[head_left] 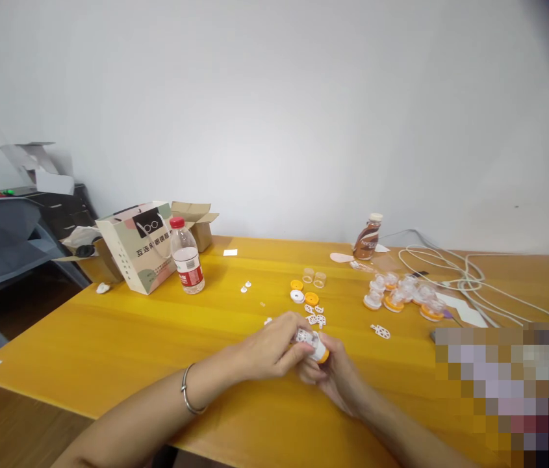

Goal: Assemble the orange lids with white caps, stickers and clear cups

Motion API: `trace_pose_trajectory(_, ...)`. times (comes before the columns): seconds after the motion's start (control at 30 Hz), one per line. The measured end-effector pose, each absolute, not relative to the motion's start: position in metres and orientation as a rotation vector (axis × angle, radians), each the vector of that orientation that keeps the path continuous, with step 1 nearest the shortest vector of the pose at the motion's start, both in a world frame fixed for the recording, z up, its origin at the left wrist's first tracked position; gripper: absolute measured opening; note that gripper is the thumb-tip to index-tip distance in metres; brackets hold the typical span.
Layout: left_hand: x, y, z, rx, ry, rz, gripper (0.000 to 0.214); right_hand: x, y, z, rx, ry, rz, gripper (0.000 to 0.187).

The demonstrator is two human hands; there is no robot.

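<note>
Both my hands meet over the yellow table (108, 338) near its front edge. My left hand (269, 348) and my right hand (335, 374) are both closed around one small white and orange plastic part (314, 343), fingers pinching it from either side. A silver bracelet (187, 390) sits on my left wrist. Just beyond my hands lie loose orange and white discs (303, 294), small white wheel-shaped pieces (316, 317) and two clear little cups (314, 278). A cluster of several assembled clear and orange pieces (403, 296) lies further right.
A water bottle with a red cap (186, 263), a paper bag (140, 253) and an open carton (199, 224) stand at the back left. A brown drink bottle (368, 237) and white cables (469, 279) are at the back right. A blurred patch covers the lower right corner.
</note>
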State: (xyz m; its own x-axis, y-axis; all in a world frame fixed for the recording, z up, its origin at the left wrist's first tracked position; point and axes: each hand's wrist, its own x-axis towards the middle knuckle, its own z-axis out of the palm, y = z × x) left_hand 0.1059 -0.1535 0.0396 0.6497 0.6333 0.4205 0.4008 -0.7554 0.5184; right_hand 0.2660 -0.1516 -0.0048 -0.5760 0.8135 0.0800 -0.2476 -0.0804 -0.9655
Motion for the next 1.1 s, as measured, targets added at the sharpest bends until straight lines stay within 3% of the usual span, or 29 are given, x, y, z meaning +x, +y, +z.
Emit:
trace_pose_trajectory(0.1, 0.101, -0.150, 0.045, 2.577, 0.734, 0.786, 0.027, 0.263, -0.149, -0.006, -0.646, -1.353, 1.823, 0.044)
trace_pose_trajectory(0.27, 0.108, -0.150, 0.035, 2.290, 1.064, 0.807, 0.029, 0.271, -0.145, -0.008, -0.854, -1.633, 1.170, 0.027)
trace_pose_trajectory(0.33, 0.110, -0.152, 0.031, 2.285, 1.072, 0.837, 0.029, 0.269, -0.146, -0.010, -0.816, -1.592, 1.238, 0.029)
trace_pose_trajectory(0.5, 0.104, -0.148, 0.034, 2.595, 0.701, 0.846, 0.027, 0.261, -0.150, -0.007, -0.653, -1.309, 1.798, 0.047)
trace_pose_trajectory(0.67, 0.108, -0.147, 0.030, 2.245, 0.957, 0.830, 0.030, 0.270, -0.145, -0.007, -0.840, -1.647, 1.154, 0.029)
trace_pose_trajectory(0.73, 0.112, -0.149, 0.027, 2.211, 1.024, 0.850, 0.031, 0.272, -0.144, -0.009, -0.849, -1.736, 1.084, 0.026)
trace_pose_trajectory(0.9, 0.112, -0.152, 0.025, 2.450, 1.009, 0.866, 0.026, 0.264, -0.149, -0.012, -0.729, -1.396, 1.501, 0.036)
trace_pose_trajectory(1.1, 0.107, -0.147, 0.023, 2.868, 0.851, 0.989, 0.038, 0.255, -0.161, -0.005, -0.509, -1.033, 2.064, 0.037)
